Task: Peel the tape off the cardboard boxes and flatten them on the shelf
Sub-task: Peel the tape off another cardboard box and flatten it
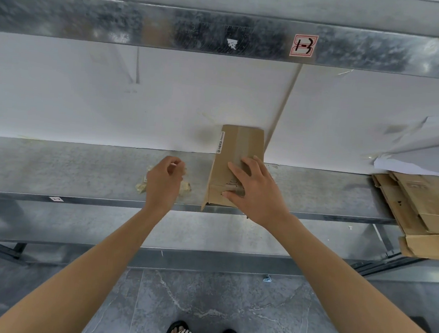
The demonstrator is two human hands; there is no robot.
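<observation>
On the grey galvanised metal shelf (pixel 66 171), near its front edge, lies a small brown cardboard box (pixel 241 144), pressed mostly flat, with its long side running away from the person toward the back. A narrow white printed label (pixel 221 142) runs along its left side. At the near end a flap stands slightly raised and reaches the lip of the shelf.

The right hand (pixel 256 193) rests flat on the near half of the box, its fingers straight and spread over the top face and its thumb lying against the near flap; it is not clenched round anything.

The left hand (pixel 162 180) hangs just left of the box and does not touch it. Its fingers are curled with the thumb close to the forefinger, but motion blur at the fingertips hides whether it pinches anything. Under and beside this hand, crumpled yellowish wads of tape (pixel 141 186) lie on the shelf.

Behind the box a white sheet (pixel 113 98) covers the back of the bay. A red-and-white sticker (pixel 303 45) sits on the metal beam (pixel 93 20) above. Far to the right, a pile of flattened brown cardboard (pixel 422 205) overhangs the shelf edge, with torn white paper (pixel 427 147) behind it. Below, grey marbled floor tiles (pixel 201 297) show, and feet in black sandals (pixel 177 330) with striped trouser legs.
</observation>
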